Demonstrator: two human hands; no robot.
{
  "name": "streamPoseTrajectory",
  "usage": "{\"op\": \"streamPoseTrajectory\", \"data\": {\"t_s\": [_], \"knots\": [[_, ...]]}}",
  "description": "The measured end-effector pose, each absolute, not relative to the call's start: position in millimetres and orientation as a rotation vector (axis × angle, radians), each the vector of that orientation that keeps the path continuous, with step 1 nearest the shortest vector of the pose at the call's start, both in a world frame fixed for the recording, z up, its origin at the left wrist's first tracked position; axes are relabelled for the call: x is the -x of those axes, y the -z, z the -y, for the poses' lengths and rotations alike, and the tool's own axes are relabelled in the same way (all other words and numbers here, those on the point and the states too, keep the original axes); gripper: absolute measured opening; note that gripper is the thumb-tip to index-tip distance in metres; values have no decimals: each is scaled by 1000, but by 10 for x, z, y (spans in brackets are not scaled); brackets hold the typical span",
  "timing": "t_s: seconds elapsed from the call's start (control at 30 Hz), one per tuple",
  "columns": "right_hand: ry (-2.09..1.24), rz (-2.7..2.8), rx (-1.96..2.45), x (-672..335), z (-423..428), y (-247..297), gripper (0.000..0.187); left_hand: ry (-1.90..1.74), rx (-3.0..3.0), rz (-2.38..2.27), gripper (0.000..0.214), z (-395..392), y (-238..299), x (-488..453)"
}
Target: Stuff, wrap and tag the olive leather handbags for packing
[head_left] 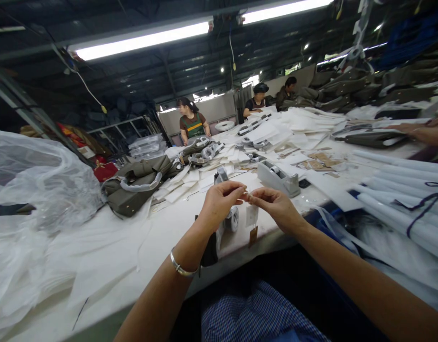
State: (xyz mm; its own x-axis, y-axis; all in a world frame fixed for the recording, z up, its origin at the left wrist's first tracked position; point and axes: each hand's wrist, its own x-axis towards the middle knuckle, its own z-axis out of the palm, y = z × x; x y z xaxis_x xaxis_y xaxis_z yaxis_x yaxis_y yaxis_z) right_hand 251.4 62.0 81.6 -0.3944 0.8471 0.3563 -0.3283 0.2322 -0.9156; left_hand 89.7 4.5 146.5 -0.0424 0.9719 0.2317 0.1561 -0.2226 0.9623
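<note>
My left hand (220, 203) and my right hand (275, 205) meet in front of me above the white table (162, 237), fingertips pinched together on a thin string. From it hang a white tag (252, 214) and a small brown tag (253, 235). A dark strap piece (209, 249) lies at the table's edge under my left wrist, which wears a silver bracelet. A wrapped metal part (233, 219) sits just behind my hands.
A grey tape dispenser (279, 178) stands behind my right hand. An olive bag (136, 187) lies to the left, beside clear plastic sheeting (37, 180). White rolled paper tubes (400, 199) lie at right. Stacks of white paper cover the far table, where three people sit.
</note>
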Motion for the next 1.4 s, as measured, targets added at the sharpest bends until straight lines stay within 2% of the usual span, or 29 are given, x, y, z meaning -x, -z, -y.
{"op": "streamPoseTrajectory", "data": {"t_s": [0.27,0.47,0.83,1.0,1.13,1.27,1.4], "knots": [[-1419,1372,506,-2506,-672,-922,24,-1339,-1832,-1366,30,-40,-1327,-983],[-1501,1321,456,-2520,-683,-970,23,-1421,-1774,-1263,27,-105,-1316,-1063],[-1699,1249,463,-2583,-684,-936,27,-1332,-1810,-1228,35,-120,-1264,-1096],[-1684,1289,441,-2591,-669,-968,26,-1355,-1749,-1192,42,-138,-1237,-1109],[-1648,1266,476,-2598,-681,-963,25,-1399,-1662,-1161,36,-139,-1238,-1133],[-1508,1398,471,-2634,-654,-890,37,-1439,-1565,-1165,33,-132,-1263,-1124],[-1274,1667,484,-2670,-575,-713,76,-1482,-1494,-1192,39,-113,-1314,-1108]]}}
